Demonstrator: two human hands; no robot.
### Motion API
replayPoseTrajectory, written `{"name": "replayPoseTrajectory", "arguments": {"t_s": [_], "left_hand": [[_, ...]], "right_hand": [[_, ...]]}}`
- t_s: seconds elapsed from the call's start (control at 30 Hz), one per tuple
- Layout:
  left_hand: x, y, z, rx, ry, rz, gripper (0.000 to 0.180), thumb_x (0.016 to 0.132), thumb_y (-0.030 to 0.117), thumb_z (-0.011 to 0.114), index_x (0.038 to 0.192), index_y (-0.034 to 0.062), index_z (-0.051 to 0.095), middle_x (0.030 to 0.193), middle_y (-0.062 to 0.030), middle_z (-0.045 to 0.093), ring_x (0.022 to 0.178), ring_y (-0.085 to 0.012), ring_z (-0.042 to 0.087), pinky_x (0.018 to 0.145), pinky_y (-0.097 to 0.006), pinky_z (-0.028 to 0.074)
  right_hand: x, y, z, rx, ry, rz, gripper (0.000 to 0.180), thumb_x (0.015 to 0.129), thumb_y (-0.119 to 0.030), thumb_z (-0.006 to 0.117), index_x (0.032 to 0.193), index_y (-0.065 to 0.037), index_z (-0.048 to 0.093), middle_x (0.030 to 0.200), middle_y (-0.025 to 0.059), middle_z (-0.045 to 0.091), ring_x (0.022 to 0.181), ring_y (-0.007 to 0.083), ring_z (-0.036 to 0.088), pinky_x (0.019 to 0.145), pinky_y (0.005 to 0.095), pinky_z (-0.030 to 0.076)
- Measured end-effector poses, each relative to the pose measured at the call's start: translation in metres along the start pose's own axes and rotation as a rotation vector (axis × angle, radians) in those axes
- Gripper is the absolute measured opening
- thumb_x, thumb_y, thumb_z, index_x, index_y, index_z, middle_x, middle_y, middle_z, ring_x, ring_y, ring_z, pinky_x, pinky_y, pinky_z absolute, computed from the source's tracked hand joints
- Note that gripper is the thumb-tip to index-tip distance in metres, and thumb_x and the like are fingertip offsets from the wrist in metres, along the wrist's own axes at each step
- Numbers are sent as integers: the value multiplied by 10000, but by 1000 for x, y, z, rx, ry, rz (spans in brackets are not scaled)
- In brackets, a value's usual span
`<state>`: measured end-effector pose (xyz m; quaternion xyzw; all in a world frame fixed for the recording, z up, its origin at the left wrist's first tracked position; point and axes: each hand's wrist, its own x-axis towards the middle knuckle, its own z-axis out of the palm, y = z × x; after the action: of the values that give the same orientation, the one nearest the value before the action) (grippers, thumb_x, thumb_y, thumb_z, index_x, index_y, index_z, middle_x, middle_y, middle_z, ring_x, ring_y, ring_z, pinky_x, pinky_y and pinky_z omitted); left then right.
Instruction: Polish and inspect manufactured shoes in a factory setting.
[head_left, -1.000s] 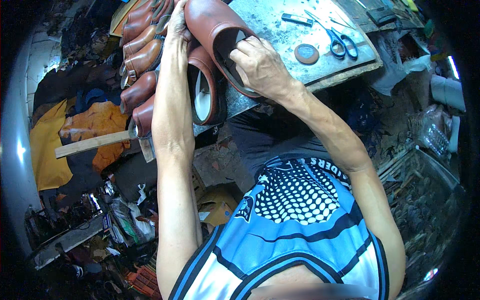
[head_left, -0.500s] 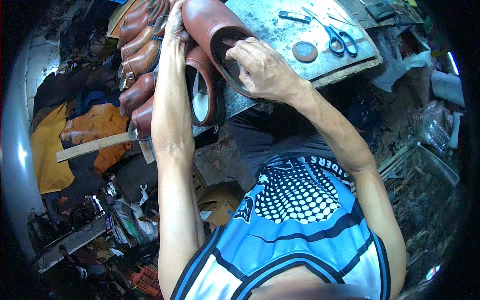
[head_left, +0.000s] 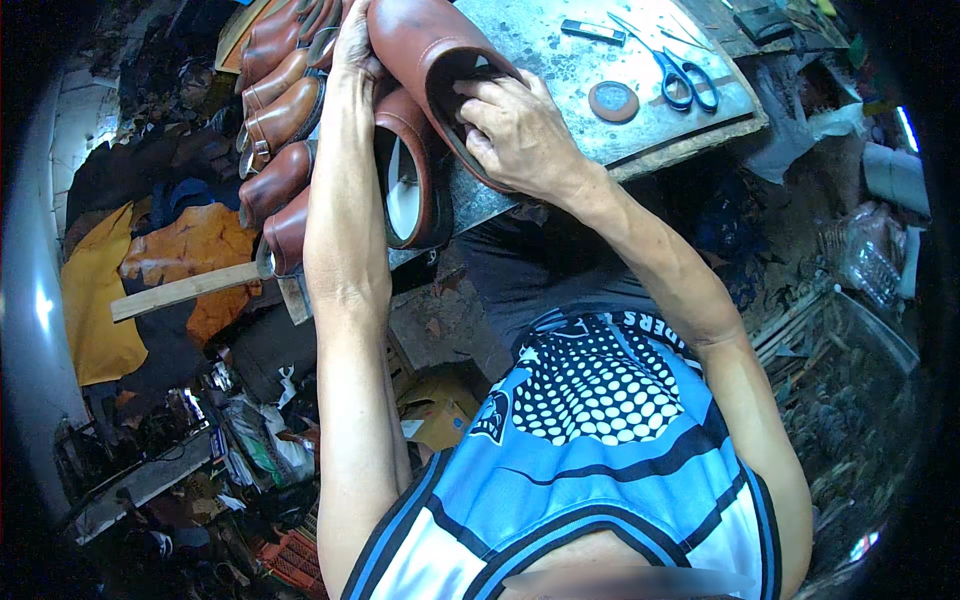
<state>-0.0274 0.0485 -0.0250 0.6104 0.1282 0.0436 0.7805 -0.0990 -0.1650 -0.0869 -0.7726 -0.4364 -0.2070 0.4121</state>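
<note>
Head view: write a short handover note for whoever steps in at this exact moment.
Left hand grips the far side of the brown shoe, held over the grey worktable.
Right hand has fingers tucked inside the shoe's opening.
A second brown shoe lies just below; more stand in a row to the left.
Scissors and a round tin lie unused on the table.
Done or left: cannot tell.

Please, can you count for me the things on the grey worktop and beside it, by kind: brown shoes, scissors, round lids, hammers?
Brown shoes: 7, counting the held shoe, the shoe beside it and the row at the left; more may be cut off at the top.
Scissors: 1
Round lid: 1
Hammer: 1
Total: 10
</note>
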Motion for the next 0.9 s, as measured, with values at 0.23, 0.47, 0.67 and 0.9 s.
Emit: {"name": "replayPoseTrajectory", "arguments": {"t_s": [0.23,0.47,0.67,0.9], "left_hand": [[-7,6,-4,23,43,-26,217,1029,279,548,1098,104,656,879,-44,649,743,-168,608,675,-338,537],[-1,7,3,5,82,7,97,956,245,702,1007,166,725,884,31,629,679,-112,555,647,-291,487],[-51,38,73,146,121,-41,158,996,236,639,1091,135,713,960,-26,675,809,-122,615,733,-297,525],[22,-10,-25,-66,-112,6,257,1044,234,503,1145,59,662,1029,-83,690,928,-194,665,848,-362,570]], "right_hand": [[1,-6,-2,-15,-52,-10,200,814,-95,653,997,-16,659,1038,134,633,1080,312,622,1060,542,396],[2,-15,0,-44,-36,-46,239,778,-122,700,988,-21,645,1023,148,618,1086,328,614,1041,592,404],[-6,3,-16,4,-65,26,248,811,-59,646,1049,7,630,1074,169,618,1091,348,618,1032,507,455],[-6,1,-22,102,-50,48,378,808,15,650,1184,26,616,1282,235,596,1242,403,568,1079,462,466]]}}
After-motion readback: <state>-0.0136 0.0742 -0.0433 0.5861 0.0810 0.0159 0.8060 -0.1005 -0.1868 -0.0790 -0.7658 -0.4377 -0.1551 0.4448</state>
